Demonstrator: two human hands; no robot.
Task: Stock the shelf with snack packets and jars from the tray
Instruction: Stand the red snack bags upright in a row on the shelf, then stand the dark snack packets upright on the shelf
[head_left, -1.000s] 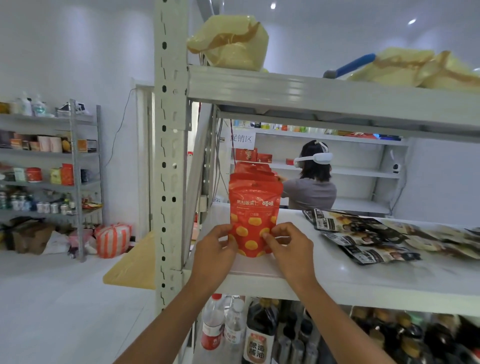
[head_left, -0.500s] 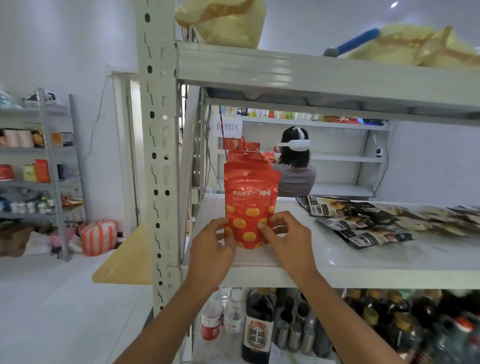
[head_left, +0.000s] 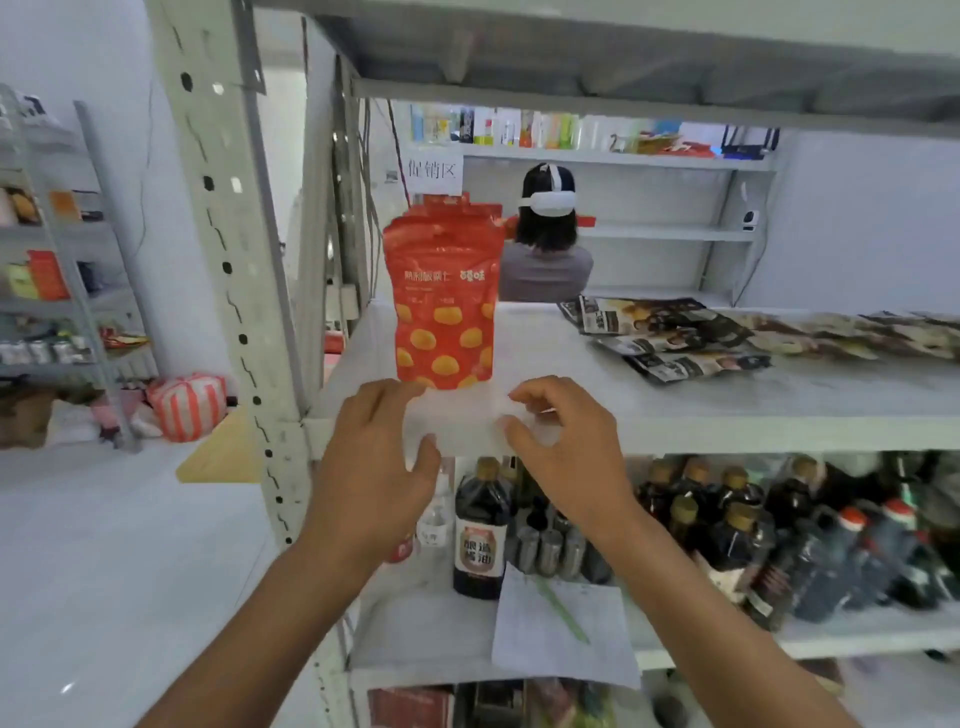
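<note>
Both grips hold nothing. My left grip (head_left: 374, 457) has its fingers loosely spread and my right grip (head_left: 566, 447) has its fingers slackly curled. The two are near each other at the front edge of the shelf (head_left: 675, 415), with my forearms reaching up from below.

The red snack packet (head_left: 444, 312) stands upright on the shelf just beyond my left grip's fingertips, up and to the left of my right grip. Blur keeps me from telling whether those fingertips touch its base. More red packets (head_left: 452, 210) stand behind it, mostly hidden.

Dark flat packets (head_left: 670, 338) lie well to the right of my right grip, and their row is cut off at the frame edge. Under both grips stand soy sauce bottles (head_left: 480, 530), some covered by my wrists.

Half a second ago both grips pinched the packet's lower corners. Now they have let go and drawn back toward me.
</note>
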